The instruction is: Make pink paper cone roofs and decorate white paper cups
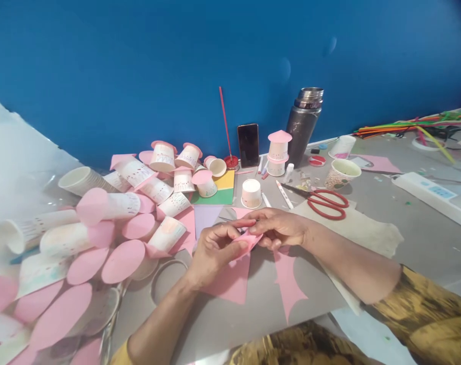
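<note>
My left hand (215, 251) and my right hand (278, 228) meet over the middle of the grey table (424, 238). Both pinch a small piece of pink paper (249, 239) between their fingertips, fingers closed on it. Under the hands lie pink paper offcuts (230, 281), one with a pointed, scalloped end (289, 291). Red-handled scissors (325, 203) lie just beyond my right hand on a cream cloth (367, 230).
A heap of paper cups with pink paper lids (139, 203) fills the left. Behind stand a phone (248, 145), a steel flask (304, 124), stacked decorated cups (278, 152), a white cup (251, 193), coloured paper sheets (222, 190), a power strip (431, 195) and pipe cleaners (416, 124).
</note>
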`<state>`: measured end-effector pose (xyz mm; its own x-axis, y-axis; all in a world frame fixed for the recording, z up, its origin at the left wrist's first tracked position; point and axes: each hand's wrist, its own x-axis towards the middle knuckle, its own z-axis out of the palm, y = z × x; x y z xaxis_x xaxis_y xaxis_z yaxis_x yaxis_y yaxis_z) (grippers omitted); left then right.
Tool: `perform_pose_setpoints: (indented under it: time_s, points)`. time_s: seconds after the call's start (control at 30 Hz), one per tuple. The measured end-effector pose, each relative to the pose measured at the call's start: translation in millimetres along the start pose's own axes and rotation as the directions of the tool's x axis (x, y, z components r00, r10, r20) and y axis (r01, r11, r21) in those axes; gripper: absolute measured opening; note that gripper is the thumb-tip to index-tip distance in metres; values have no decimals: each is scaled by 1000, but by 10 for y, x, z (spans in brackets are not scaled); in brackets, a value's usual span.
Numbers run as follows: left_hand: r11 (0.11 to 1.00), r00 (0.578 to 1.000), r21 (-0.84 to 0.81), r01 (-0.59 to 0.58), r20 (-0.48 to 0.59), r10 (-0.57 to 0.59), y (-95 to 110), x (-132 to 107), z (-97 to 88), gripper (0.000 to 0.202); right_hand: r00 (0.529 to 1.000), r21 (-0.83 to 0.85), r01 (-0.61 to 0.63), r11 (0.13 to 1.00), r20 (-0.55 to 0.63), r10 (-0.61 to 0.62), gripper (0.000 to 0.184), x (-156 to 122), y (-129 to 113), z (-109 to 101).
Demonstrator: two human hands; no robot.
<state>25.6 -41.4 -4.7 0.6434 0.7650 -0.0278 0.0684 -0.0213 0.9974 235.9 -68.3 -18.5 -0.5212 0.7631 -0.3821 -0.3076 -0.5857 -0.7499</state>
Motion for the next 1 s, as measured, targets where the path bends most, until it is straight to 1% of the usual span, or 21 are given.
perform_pose_setpoints:
  time_s: [0.1, 0.2, 0.27, 0.33, 0.47, 0.53, 0.6, 0.63, 0.67, 0.7, 0.73, 0.77, 0.83, 0.87, 0.9, 0.93, 0.97, 1.0]
  points:
    - [1000, 1000, -15, 23, -15, -24, -41, -7, -15, 31, 1000, 4, 3, 1000, -9, -3, 35, -2, -11, 28]
    - [1000, 1000, -25, 16, -19, -16, -97, 7, -38, 31, 1000, 14, -16, 1000, 24, 15, 35, 1, -33, 44]
    - [998, 999, -54, 20, -34, -22, -125, 24, -48, 30, 1000, -3, -1, 1000, 3, 1, 37, 4, -56, 38]
    - [996, 997, -76, 47, -50, -51, -136, 36, -47, 31, 999, -31, 24, 999, -33, -26, 38, 3, -75, 25]
    - [995, 987, -83, 58, -147, -69, -130, 42, -21, 35, 991, -95, 64, 993, -114, -75, 47, -2, -74, 13]
    - [992, 981, -108, 61, -177, -79, -124, 49, -4, 36, 986, -138, 77, 987, -138, -96, 52, -11, -66, 20]
    - [980, 977, -180, 80, -180, -113, -115, 63, 14, 36, 974, -200, 110, 974, -174, -146, 51, -36, -83, 13]
    - [970, 976, -224, 91, -176, -132, -111, 70, 22, 36, 961, -245, 130, 961, -207, -183, 48, -56, -107, -8]
    - [960, 974, -262, 101, -172, -149, -108, 77, 31, 36, 936, -303, 151, 941, -263, -234, 43, -81, -146, -47]
    - [951, 972, -291, 106, -172, -161, -106, 84, 37, 36, 899, -368, 162, 916, -328, -291, 39, -110, -199, -108]
    - [946, 970, -306, 107, -177, -167, -106, 89, 41, 37, 840, -438, 156, 885, -412, -352, 35, -141, -265, -192]
    - [946, 968, -307, 108, -186, -171, -110, 94, 41, 37, 735, -509, 144, 848, -518, -436, 33, -172, -338, -300]
    - [953, 965, -285, 104, -202, -166, -126, 101, 27, 35, 523, -591, 110, 799, -649, -552, 32, -222, -487, -562]
    - [957, 966, -270, 106, -201, -163, -137, 105, 13, 35, 414, -620, 80, 780, -691, -592, 38, -236, -552, -701]
    - [961, 967, -253, 107, -196, -160, -149, 110, -4, 34, 320, -641, 44, 766, -717, -619, 45, -243, -603, -836]
    - [966, 969, -236, 106, -194, -154, -161, 115, -22, 34, 248, -659, 9, 752, -727, -640, 50, -241, -640, -959]
    - [970, 970, -218, 104, -193, -147, -171, 120, -39, 34, 203, -672, -23, 740, -728, -655, 52, -231, -662, -1066]
    - [975, 970, -199, 98, -200, -138, -180, 126, -55, 34, 179, -682, -51, 730, -725, -665, 50, -216, -670, -1154]
